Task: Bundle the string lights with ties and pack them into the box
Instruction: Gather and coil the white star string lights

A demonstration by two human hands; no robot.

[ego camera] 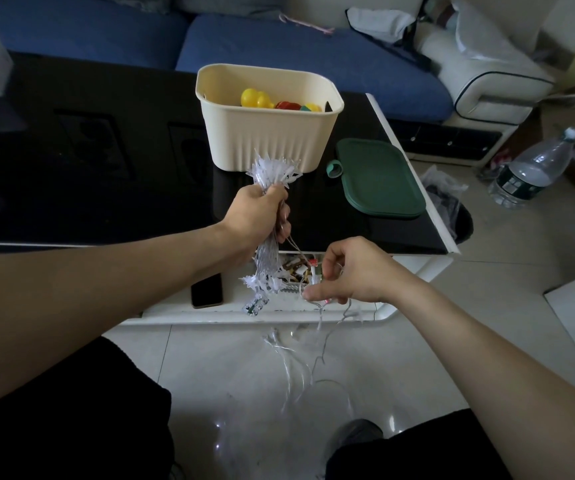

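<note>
The left hand (256, 211) is gripping the bundled string lights (274, 174) in a closed fist just in front of the cream box (268, 133), their white tips fanning out above the fist and touching the box's near wall. The right hand (345, 271), nearer the person than the box, is pinching a loose strand (317, 337) that is trailing to the floor.

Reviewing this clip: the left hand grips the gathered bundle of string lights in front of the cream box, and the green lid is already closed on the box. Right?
Not quite. The head view shows the green lid lying on the black table beside the open cream box. The rest holds: the left hand grips the bundle of string lights in front of the box.
</note>
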